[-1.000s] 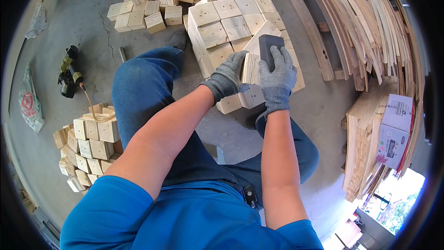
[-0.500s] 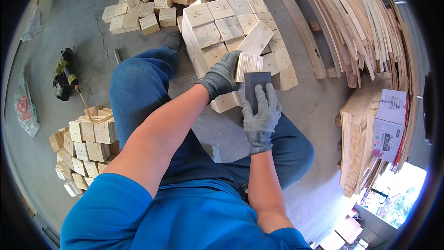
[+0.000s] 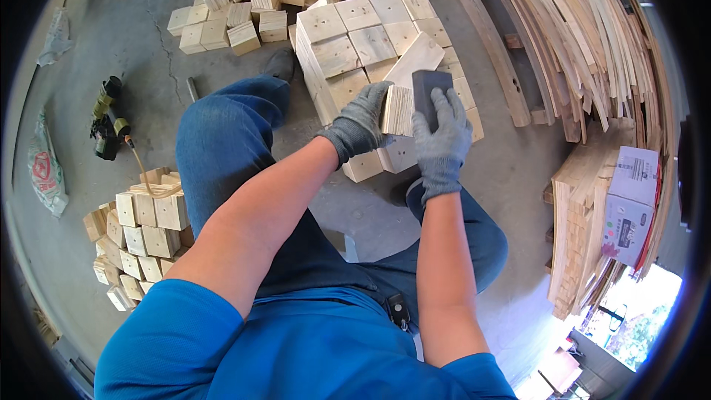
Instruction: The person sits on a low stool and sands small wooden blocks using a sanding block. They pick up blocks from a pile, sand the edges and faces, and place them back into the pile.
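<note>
My left hand, in a grey knit glove, grips a pale wooden block by its left side, its layered end facing me. My right hand, gloved alike, is closed on a dark grey sanding block, held against or just beside the wooden block's right edge; I cannot tell if they touch. Right behind lies a pale flat piece, slanted across a stack of wooden blocks; whether it joins the held block is unclear.
Loose blocks lie beyond the stack, more blocks at left. A green-and-black power tool with a hose rests on the floor. At right are long wooden strips, a lumber pile and a carton.
My right hand has moved up and to the right with the sanding block, from the wooden block's lower end to its right side. My left hand keeps its hold, nearly still.
</note>
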{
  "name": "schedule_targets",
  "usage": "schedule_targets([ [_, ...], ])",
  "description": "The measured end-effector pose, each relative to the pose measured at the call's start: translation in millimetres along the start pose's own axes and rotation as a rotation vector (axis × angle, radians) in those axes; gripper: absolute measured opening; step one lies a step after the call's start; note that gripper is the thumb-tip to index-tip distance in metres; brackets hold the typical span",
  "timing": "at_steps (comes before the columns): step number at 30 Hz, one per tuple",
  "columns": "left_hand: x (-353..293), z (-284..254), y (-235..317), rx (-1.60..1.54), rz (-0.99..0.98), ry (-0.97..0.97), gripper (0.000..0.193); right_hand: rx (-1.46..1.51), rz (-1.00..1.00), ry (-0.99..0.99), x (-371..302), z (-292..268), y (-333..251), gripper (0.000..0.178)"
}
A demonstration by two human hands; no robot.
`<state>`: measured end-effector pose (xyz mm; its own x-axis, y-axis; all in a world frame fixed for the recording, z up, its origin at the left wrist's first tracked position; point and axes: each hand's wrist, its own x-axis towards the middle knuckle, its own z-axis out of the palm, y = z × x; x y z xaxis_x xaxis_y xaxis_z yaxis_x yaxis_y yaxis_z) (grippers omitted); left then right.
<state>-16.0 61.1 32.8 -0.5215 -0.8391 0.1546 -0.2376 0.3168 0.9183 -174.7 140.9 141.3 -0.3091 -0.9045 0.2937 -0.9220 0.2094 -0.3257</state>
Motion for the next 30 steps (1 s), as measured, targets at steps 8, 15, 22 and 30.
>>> schedule_targets([
  [8, -1.1, 1.5, -3.1, 0.012, -0.007, -0.022, 0.102, 0.017, 0.031, -0.004, 11.2, 4.1, 7.8, 0.058],
  [15, 0.6, -4.1, 3.7, 0.031, -0.009, -0.013, 0.100, -0.076, -0.036, -0.008, -66.2, -21.9, -16.5, 0.058],
  [22, 2.8, -5.1, 5.4, 0.025, -0.005, -0.023, 0.098, -0.075, -0.092, -0.020, -91.1, -28.4, -19.0, 0.058],
  [30, -0.5, -4.9, 3.1, 0.045, -0.056, -0.036, 0.105, -0.046, -0.060, 0.001, -20.6, -3.9, -10.8, 0.057],
])
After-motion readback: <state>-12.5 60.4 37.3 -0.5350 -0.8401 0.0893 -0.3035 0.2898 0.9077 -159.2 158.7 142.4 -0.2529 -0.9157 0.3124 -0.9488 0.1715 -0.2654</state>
